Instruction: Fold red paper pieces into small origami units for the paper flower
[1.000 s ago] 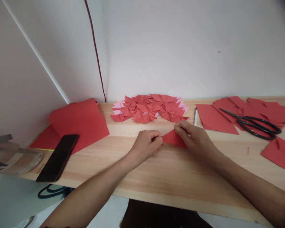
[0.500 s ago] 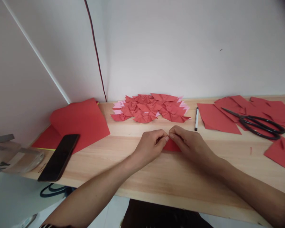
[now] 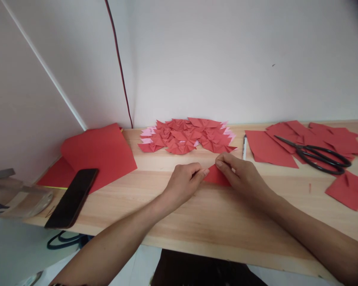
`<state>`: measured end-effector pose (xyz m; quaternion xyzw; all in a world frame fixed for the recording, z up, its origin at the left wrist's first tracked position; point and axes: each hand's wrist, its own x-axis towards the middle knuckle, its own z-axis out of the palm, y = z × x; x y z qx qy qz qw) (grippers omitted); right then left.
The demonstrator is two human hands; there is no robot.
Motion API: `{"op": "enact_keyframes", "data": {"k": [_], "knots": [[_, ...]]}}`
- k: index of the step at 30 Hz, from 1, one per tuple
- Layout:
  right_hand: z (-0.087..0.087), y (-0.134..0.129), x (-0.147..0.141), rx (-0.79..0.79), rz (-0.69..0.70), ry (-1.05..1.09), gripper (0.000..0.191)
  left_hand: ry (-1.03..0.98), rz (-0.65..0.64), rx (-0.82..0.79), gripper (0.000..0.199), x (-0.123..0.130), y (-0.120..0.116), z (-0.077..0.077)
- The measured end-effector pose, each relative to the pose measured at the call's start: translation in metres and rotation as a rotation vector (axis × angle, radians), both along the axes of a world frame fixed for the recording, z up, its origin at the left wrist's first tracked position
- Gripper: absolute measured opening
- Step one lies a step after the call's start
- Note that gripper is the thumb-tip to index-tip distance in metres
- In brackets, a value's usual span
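Observation:
A small piece of red paper (image 3: 217,177) lies between my hands above the wooden table, partly covered by my fingers. My left hand (image 3: 187,178) pinches its left corner with thumb and forefinger. On the other side, my right hand (image 3: 241,172) is closed on the upper right edge, fingers bent over it. The paper looks folded, though the far side is hidden. Just beyond my hands sits a cluster of folded red paper pieces (image 3: 181,137), with pink ones (image 3: 148,135) showing at its edges.
A white marker (image 3: 244,149) lies right of the cluster. Black-handled scissors (image 3: 318,155) rest on several red paper squares (image 3: 271,149). At left, a black phone (image 3: 73,198) overlaps large red sheets (image 3: 104,151), near a clear plastic container (image 3: 24,198). A wall stands behind.
My hands have moved apart along the top of the red paper, the right one shifting up and right. More of the paper shows between them. The view has shifted slightly.

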<state>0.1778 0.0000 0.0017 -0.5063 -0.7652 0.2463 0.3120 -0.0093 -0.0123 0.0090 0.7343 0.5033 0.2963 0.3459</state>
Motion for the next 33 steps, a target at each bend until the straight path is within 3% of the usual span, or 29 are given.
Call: {"op": "enact_keyframes", "data": {"k": [8, 15, 20, 23, 26, 29, 33], "knots": [[0.001, 0.003, 0.001, -0.052, -0.013, 0.024, 0.025, -0.029, -0.018, -0.056, 0.049, -0.003, 0.003, -0.008], [-0.001, 0.005, 0.006, -0.078, -0.020, 0.063, 0.029, -0.049, -0.104, -0.083, 0.047, -0.004, 0.001, -0.002], [0.000, 0.003, 0.004, -0.073, -0.021, 0.034, 0.035, -0.045, -0.044, -0.039, 0.047, -0.003, 0.000, 0.002], [0.000, 0.002, 0.004, -0.049, -0.025, -0.004, 0.034, -0.082, -0.034, -0.092, 0.050, -0.004, 0.000, 0.001], [0.001, 0.000, 0.003, -0.033, -0.008, -0.014, 0.032, -0.118, -0.058, -0.132, 0.041, -0.003, 0.001, 0.001], [0.004, -0.002, 0.001, -0.093, 0.040, 0.000, 0.034, -0.146, -0.105, -0.117, 0.026, -0.001, 0.001, 0.001], [0.002, -0.003, -0.002, -0.161, 0.091, 0.032, 0.036, -0.154, -0.158, -0.103, 0.020, 0.001, 0.000, 0.002]]}}
